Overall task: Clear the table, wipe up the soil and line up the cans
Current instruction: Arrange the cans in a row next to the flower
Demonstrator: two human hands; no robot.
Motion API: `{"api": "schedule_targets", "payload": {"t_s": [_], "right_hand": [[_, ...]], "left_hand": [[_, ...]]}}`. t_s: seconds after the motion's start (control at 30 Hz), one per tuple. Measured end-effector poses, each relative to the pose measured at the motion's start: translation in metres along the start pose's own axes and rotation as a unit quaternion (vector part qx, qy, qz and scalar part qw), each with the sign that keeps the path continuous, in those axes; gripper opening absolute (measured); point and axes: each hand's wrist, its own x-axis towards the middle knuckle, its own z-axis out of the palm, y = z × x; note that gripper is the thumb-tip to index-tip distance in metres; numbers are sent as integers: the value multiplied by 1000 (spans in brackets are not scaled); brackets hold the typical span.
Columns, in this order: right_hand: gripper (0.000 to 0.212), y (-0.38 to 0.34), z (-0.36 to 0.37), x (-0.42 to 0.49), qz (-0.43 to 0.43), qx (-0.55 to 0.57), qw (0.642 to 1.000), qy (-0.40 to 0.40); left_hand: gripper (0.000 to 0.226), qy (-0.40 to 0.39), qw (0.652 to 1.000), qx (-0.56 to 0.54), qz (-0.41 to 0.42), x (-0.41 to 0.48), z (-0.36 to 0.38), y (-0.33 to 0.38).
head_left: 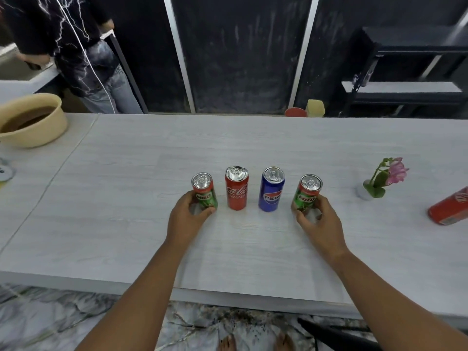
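We are lining up cans: left hand (186,214) grasps one Milo can (204,190), right hand (315,219) the other Milo can (307,192). Between our fingers stand the Coca-Cola can (236,187) and Pepsi can (271,189); next, fetch the fallen red can (449,209) beyond our right fingers.

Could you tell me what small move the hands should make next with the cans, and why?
Probably let go with the right hand and reach for the red can lying on its side at the far right. Four cans already stand in a row, each hand on an end Milo can, while that one lies apart, beyond the flower vase.

Bare forearms, no sleeves — bare feet (255,342)
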Motion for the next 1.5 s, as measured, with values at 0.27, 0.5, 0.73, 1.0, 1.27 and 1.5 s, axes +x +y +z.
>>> {"api": "schedule_targets", "payload": {"t_s": [0.27,0.5,0.73,1.0,1.27,1.5], "right_hand": [[71,7,5,4,3,-3,999,37],[57,15,8,6,-20,-48,998,42],[60,14,8,5,-15,-62,997,42],[62,14,9,5,-13,-71,997,42],[64,14,9,6,-7,-77,996,41],[83,8,5,-2,-15,-117,992,45]], "left_hand": [[61,-13,1000,-24,-9,19,0,-7],[60,-13,999,-48,-13,17,2,-13],[59,-17,999,-44,-10,15,0,-17],[62,-27,999,-31,-4,15,-2,-19],[62,-28,1000,-12,-4,14,-3,-16],[73,15,999,48,-7,-10,3,-10]]}}
